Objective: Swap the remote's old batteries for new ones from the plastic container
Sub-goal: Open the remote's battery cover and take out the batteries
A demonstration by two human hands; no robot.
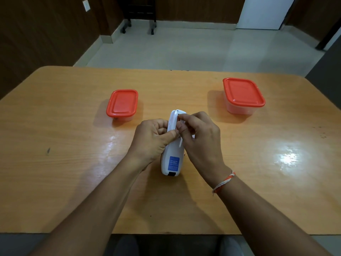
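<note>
Remote, white glossy plastic, back up: left hand grip wraps body, right hand pinches at battery bay.

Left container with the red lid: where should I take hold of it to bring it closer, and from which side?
Probably grip the left container across its two long sides, just under the red lid's overhanging rim, coming from above and the near side. It sits flat and closed on the table, with bare space around it.
</note>
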